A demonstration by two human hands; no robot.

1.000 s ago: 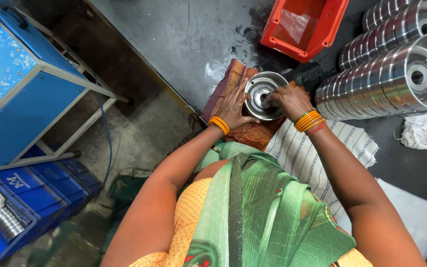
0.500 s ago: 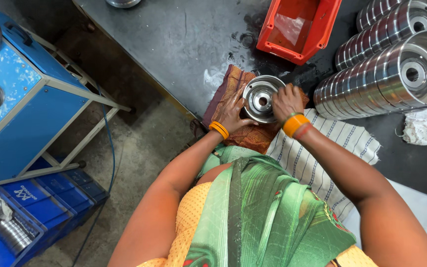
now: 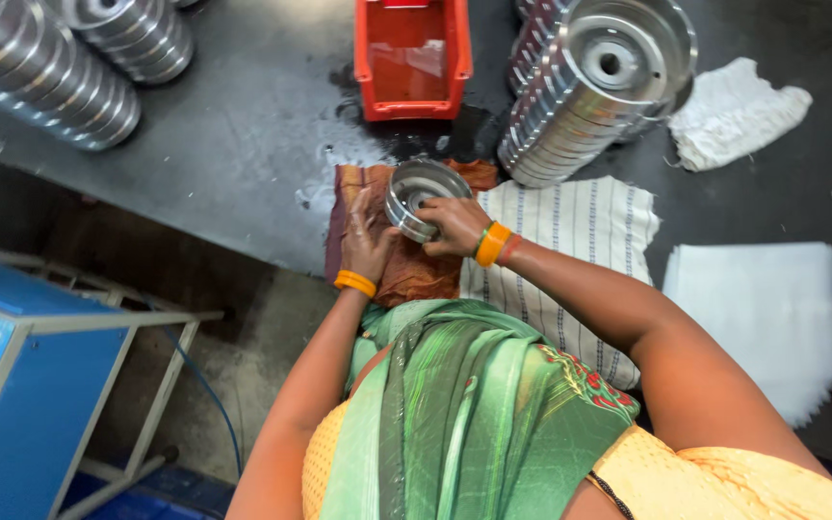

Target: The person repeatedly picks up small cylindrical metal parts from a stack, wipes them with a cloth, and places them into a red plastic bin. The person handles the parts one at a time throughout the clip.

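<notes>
Head view: metal ring part (image 3: 420, 195) gripped over brown cloth (image 3: 406, 270) at worktop (image 3: 233, 144) edge.
Right hand (image 3: 455, 227) is clenched on the part's near rim; left hand (image 3: 368, 241) is pressed flat beside it, grasping nothing. Part's underside is hidden; stacked metal discs (image 3: 585, 87) are cut off at top.

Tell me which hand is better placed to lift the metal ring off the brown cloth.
Right. The right hand already grips the metal ring at its rim; the left hand lies flat beside it on the brown cloth.
</notes>
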